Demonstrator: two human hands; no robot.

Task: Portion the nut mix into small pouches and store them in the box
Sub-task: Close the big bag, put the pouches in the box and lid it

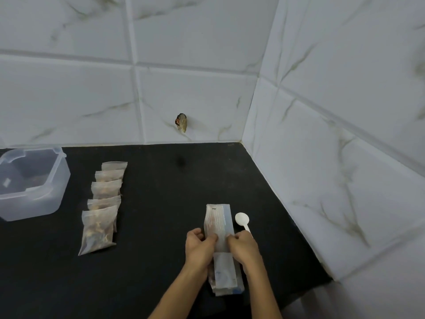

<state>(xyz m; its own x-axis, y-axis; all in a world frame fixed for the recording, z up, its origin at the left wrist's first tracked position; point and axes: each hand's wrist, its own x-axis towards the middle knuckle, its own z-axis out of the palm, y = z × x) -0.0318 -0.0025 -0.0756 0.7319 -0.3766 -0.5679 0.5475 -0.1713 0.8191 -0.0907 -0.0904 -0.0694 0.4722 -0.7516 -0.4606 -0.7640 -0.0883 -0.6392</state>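
Nearest my viewpoint, a long pale packet (220,229) lies on the black counter (161,226), its near end folded into a thick stack of layers, its far end pointing toward the wall. I cannot read its printing, and I cannot tell whether any nut mix is inside it.

Both hands are on this packet, close together, one on each long edge. My left hand (199,246) grips the left edge, fingers curled round it and thumb on top. My right hand (244,246) pinches the right edge at about the same level. Both forearms enter from the bottom of the view.

A white plastic spoon (242,220) lies just beside the packet on its right, bowl toward the wall; its handle runs under my right hand.

Well to the left, five small clear pouches (104,201) lie in an overlapping row running away from me. Each shows brownish contents; the nearest is plainest, and appears closed.

Further left, near the wall, stands a translucent plastic box (53,192), with no lid on it. Something dark shows at its bottom; I cannot identify it.

Behind the counter, pale marbled wall tiles (207,54) meet in a corner at right. A small dark fitting (181,122) projects from the rear wall.
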